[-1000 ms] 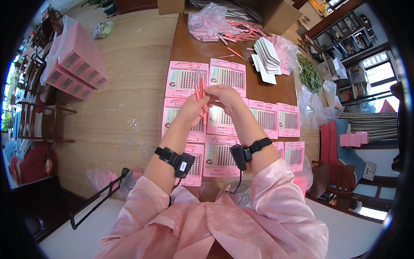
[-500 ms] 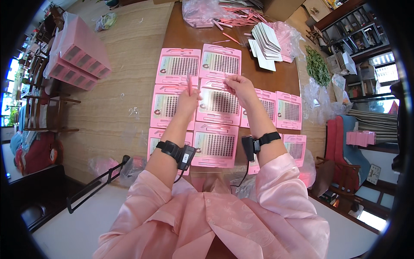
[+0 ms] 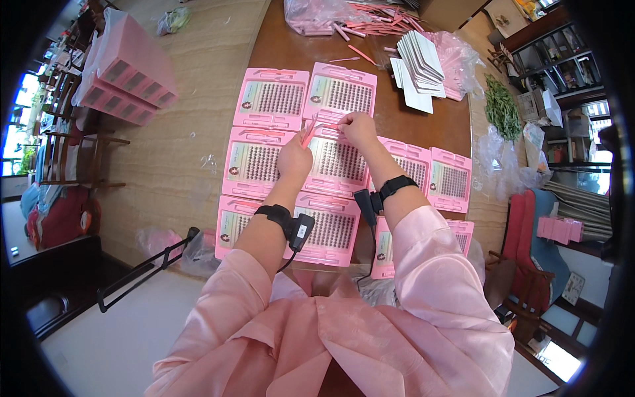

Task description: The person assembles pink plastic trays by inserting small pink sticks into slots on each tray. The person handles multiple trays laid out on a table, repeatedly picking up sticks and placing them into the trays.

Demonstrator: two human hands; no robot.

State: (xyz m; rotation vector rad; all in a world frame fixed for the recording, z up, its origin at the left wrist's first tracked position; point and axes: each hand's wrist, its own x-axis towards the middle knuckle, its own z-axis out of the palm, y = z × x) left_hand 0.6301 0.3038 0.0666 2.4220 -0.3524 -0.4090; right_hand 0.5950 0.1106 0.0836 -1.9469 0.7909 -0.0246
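Pink eyelash trays lie in rows on the brown table, each with a card of dark lash clusters; one tray point(image 3: 338, 161) in the middle is under my hands. My left hand point(image 3: 296, 157) is closed around a bunch of slim pink tweezers point(image 3: 309, 131), their tips pointing away from me. My right hand point(image 3: 359, 130) pinches the end of another pink pair of tweezers point(image 3: 327, 126) lying along the far edge of that tray. Just beyond are an upper left tray point(image 3: 272, 99) and an upper right tray point(image 3: 341, 91). My forearms partly cover the nearer trays.
A fanned stack of white cards point(image 3: 421, 66) lies at the far right of the table. Loose pink tools point(image 3: 383, 23) and plastic bags point(image 3: 317, 14) lie at the far end. Pink boxes point(image 3: 129, 69) are stacked on the left.
My right hand has come down slightly toward the middle tray's far edge. My left hand has moved right, and the tweezers in it now tilt to the right.
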